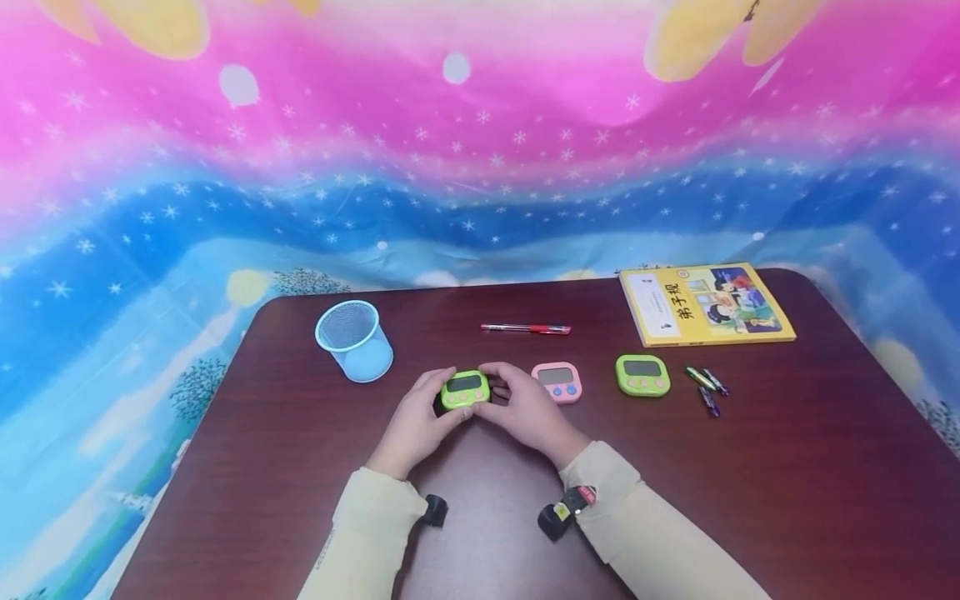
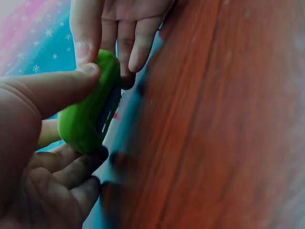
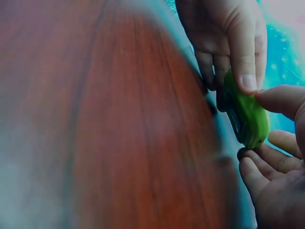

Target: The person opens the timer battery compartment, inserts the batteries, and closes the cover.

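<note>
the left sleeve [image 1: 367, 529] is long and pale cream, with small dark lettering [image 1: 324, 550] too tiny to read. the right sleeve [image 1: 660, 525] matches, creased near its cuff. a black block [image 1: 435, 510] sits at the left wrist; another black block [image 1: 553, 522], with red and yellow patches, at the right. the fingers [image 2: 86, 28] are bare.

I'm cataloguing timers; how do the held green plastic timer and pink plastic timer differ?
The held green timer has pinkish buttons; the pink timer, blue. The left hand and right hand hold the green timer; the pink timer lies on the brown table. Both have rounded corners and screens.
</note>
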A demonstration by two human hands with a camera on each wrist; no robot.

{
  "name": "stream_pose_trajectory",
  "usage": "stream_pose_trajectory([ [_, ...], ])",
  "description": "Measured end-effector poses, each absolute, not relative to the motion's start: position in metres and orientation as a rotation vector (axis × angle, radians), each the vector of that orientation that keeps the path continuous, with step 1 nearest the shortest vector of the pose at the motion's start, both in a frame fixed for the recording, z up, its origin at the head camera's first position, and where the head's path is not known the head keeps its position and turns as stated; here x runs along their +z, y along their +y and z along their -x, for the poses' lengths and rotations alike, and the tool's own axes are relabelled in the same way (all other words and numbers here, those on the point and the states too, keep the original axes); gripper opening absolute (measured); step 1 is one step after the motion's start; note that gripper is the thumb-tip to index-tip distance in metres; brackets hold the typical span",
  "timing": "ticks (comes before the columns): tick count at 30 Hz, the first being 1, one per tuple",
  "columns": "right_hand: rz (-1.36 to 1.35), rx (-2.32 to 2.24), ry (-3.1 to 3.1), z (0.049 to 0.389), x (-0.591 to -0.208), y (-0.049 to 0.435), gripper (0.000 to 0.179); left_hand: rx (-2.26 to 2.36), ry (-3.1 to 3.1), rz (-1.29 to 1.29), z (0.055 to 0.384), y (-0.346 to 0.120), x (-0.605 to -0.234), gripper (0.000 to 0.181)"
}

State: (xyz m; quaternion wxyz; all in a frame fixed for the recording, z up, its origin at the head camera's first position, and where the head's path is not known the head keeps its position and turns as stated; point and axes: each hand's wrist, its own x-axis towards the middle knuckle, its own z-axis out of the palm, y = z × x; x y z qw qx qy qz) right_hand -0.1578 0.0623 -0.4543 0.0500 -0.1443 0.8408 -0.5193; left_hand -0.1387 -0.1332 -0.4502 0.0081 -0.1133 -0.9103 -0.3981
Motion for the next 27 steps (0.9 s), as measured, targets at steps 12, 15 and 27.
stream_pose_trajectory([
  [12,0.498,-1.721,2.437,0.137,-0.432,0.101,0.062,-1.611,-2.699,0.324,0.125,-0.111,-0.434,0.067],
  [15,0.529,-1.711,2.443,0.13,-0.425,0.112,0.063,-1.688,-2.643,0.371,0.119,-0.104,-0.427,0.067],
  [27,0.701,-1.477,2.687,0.095,-0.405,0.151,0.074,-1.577,-2.504,0.662,0.092,-0.079,-0.416,0.073],
])
